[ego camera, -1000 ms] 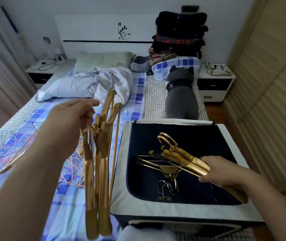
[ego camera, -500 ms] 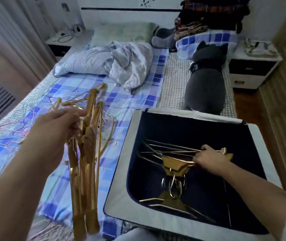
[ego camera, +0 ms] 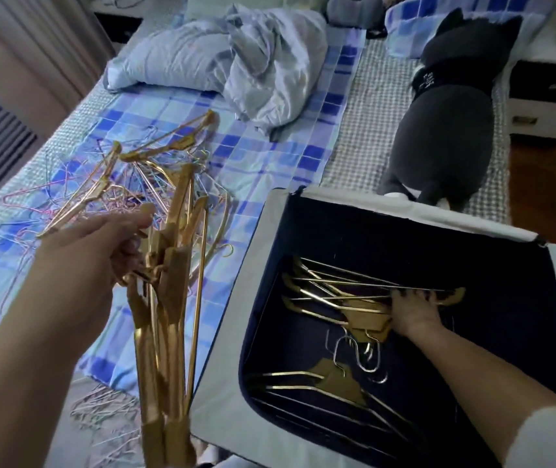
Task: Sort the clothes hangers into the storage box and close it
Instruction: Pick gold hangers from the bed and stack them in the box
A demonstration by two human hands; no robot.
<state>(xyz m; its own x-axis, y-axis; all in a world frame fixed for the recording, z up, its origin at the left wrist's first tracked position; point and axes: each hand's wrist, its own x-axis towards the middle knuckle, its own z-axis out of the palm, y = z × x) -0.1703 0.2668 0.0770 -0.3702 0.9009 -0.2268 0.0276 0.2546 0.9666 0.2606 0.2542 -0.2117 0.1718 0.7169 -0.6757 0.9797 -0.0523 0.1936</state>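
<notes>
Left hand (ego camera: 101, 251) is gripping a bundle (ego camera: 165, 332) of gold hangers by their necks, fingers curled round them; the bundle is hanging upright above the bed's near edge, just left of the box (ego camera: 236, 383). The box is sitting open at the bed's near right corner, pale rim around a dark lining. Near its front wall, a few gold hangers (ego camera: 324, 386) are lying flat on the bottom. Further in, the right hand (ego camera: 411, 309) is reaching down inside, fingers bending over a stack (ego camera: 337, 298) of gold hangers with their hooks pointing toward the front wall; whether it is gripping or only pressing, I cannot tell. Beyond the left hand, a tangled pile (ego camera: 118, 184) of gold and thin coloured wire hangers is lying on the checked sheet (ego camera: 263, 157), toward the bed's left edge. Farther back, a crumpled quilt (ego camera: 236, 59) is lying at mid-bed, and a dark plush cat (ego camera: 445, 130) is lying along the right edge.
</notes>
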